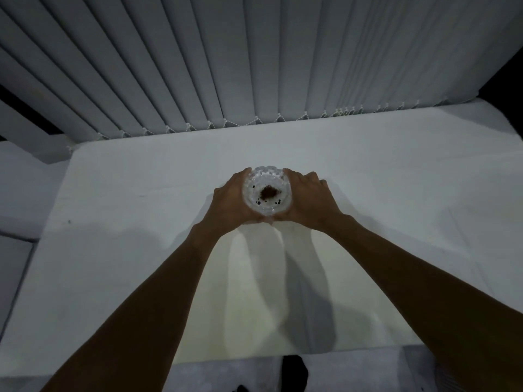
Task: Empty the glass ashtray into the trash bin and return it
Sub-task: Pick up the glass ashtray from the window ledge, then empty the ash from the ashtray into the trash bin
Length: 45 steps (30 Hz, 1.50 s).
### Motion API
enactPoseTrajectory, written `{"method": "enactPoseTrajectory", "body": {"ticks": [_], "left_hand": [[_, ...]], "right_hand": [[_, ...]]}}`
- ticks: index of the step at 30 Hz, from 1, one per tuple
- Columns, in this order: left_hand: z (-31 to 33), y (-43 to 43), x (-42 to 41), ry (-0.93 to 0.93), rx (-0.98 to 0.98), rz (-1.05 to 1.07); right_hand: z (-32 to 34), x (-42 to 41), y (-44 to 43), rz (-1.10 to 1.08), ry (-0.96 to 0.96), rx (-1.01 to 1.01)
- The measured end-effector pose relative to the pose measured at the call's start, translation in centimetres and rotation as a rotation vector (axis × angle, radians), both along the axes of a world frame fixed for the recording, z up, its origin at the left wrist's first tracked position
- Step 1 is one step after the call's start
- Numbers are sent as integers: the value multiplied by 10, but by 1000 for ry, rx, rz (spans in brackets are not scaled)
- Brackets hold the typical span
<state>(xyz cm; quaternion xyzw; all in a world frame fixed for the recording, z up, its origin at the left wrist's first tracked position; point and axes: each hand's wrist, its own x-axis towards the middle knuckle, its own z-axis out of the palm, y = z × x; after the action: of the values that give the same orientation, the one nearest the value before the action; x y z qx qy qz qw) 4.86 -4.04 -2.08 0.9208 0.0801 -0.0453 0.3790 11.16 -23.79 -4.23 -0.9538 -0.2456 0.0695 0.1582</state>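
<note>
Glass ashtray (267, 194), brown ash inside | left hand (229, 200) at 9, right hand (308, 200) at 3, fingers clamped on it | white table (396, 193)

Clear cut-glass round ashtray (267, 195) with faceted, studded pattern, brown ash heap and black specks at its centre, plain white counter (368, 193) crossed by grey shadows, pale grey vertical blinds (226, 58) strung with white beaded chain
</note>
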Motion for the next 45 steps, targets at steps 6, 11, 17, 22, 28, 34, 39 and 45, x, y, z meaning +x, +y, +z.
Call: {"method": "enactPoseTrajectory", "body": {"ticks": [6, 11, 17, 22, 28, 34, 39, 45], "left_hand": [[22, -39, 5, -35, -43, -91], [48, -90, 1, -57, -81, -208], [81, -163, -29, -84, -114, -392], [106, -227, -63, -129, -122, -558], [133, -316, -110, -131, -72, -767], [141, -424, -162, -166, -116, -968], [140, -512, -208, -162, -176, -1083], [131, -603, -253, -136, -225, -1118]], "right_hand": [[22, -11, -45, -84, 5, 70], [55, -44, -102, -213, 97, 217], [100, -113, -177, -367, 56, 206], [124, -180, -237, -521, -11, 210], [144, -264, -312, -717, -49, 231], [162, -350, -399, -862, -125, 262], [160, -412, -473, -950, -115, 243], [158, -469, -556, -996, -101, 225]]}}
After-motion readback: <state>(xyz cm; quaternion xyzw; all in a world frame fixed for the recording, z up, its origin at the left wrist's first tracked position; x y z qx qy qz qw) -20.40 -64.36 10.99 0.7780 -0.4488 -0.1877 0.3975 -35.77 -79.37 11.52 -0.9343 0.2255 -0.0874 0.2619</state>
